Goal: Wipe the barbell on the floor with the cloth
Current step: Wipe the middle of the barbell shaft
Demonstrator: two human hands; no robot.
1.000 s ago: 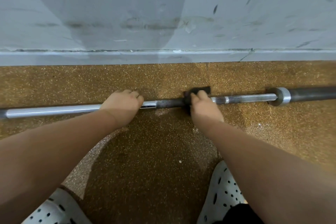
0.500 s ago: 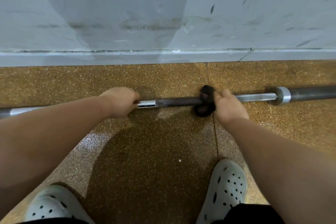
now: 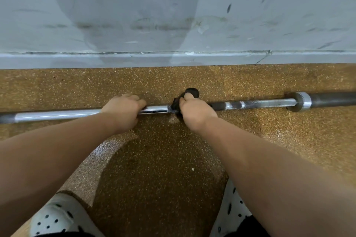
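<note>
A long steel barbell (image 3: 256, 103) lies across the brown speckled floor, parallel to the wall, with a collar (image 3: 300, 101) and dark sleeve at the right. My left hand (image 3: 123, 110) grips the bar's shaft near its middle. Just to the right, my right hand (image 3: 195, 110) grips a black cloth (image 3: 190, 92) wrapped round the bar; part of the cloth sticks out above my fingers.
A grey scuffed wall with a skirting ledge (image 3: 173, 57) runs close behind the bar. My two white perforated clogs (image 3: 57, 217) (image 3: 231, 208) stand on the floor near the bottom edge. A paler patch of floor (image 3: 92, 161) lies under my left arm.
My right hand with the cloth slid right along the bar, then back left toward my left hand. My left hand has kept its grip.
</note>
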